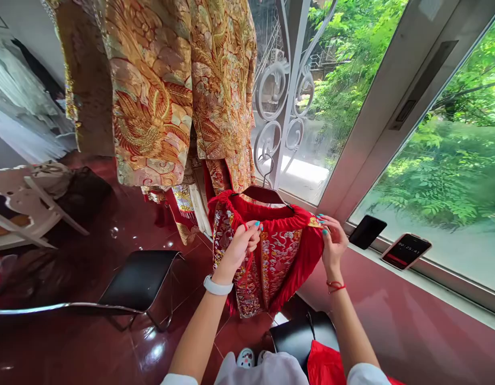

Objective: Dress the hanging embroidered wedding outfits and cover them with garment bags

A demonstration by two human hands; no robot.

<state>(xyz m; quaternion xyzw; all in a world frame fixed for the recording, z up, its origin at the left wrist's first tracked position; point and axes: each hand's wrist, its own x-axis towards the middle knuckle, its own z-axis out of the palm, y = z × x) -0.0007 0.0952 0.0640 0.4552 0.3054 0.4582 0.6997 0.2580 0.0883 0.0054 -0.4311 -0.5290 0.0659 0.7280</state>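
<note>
A red embroidered skirt (271, 256) hangs from a dark hanger (263, 193) in front of me. My left hand (243, 243), with a white band on its wrist, is closed in a pinch on the skirt's red waistband near the left. My right hand (331, 238), with a red string on the wrist, grips the right end of the waistband. The skirt's gold and silver panels hang down between my arms.
Gold embroidered jackets (162, 91) hang above at the left. A black stool (138, 280) stands on the dark red floor, another black seat (299, 334) below me. Two phones (405, 250) lean on the window ledge at right. White ornate furniture (26, 206) is at far left.
</note>
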